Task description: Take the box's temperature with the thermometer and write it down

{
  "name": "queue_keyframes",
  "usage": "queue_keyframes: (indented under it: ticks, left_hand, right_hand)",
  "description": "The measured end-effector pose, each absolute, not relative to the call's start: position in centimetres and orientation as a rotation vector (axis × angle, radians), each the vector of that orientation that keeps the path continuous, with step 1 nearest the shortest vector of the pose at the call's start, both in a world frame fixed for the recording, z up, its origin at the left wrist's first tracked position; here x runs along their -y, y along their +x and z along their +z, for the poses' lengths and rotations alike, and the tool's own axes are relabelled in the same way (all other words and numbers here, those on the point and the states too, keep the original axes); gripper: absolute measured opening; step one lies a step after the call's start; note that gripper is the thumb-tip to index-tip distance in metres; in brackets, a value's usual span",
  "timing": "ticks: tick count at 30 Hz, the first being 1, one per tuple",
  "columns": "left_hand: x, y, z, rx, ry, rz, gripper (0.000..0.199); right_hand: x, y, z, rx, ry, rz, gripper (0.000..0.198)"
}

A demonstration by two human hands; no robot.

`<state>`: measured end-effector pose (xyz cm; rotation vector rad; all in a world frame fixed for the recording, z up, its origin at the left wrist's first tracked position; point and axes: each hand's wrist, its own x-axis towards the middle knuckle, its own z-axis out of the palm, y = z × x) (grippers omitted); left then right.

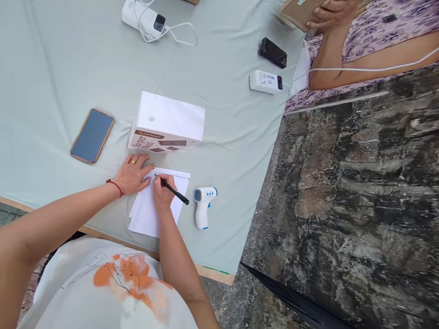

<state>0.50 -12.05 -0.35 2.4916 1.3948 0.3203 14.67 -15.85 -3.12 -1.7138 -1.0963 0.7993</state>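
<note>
My right hand (163, 192) grips a black pen (177, 193), its tip on the upper part of a white paper pad (146, 214). Small writing runs down the pad's left side. Spread over the pad's upper left edge, my left hand (135, 173) presses the paper with its fingers apart. Just beyond the hands stands a white box (171, 116) with brown print on its near side. To the right of the pad lies a white and blue infrared thermometer (203, 205). A smartphone (92, 135) rests face up to the left of the box.
A pale green cloth (226, 151) covers the table. Toward the back are a white power bank (144, 20) with a cable, a black power bank (273, 52) and another white one (265, 82). Another person's hand (334, 16) holds a cardboard box (300, 13). Stone ground (336, 183) lies right.
</note>
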Motion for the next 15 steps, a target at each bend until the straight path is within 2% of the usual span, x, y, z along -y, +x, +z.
queue_keyframes:
  ticks: [15]
  left_hand:
    - [12.03, 0.50, -0.46, -1.397, 2.498, 0.337, 0.036]
  right_hand:
    - [15.83, 14.66, -3.44, 1.154, -1.690, 0.728, 0.019]
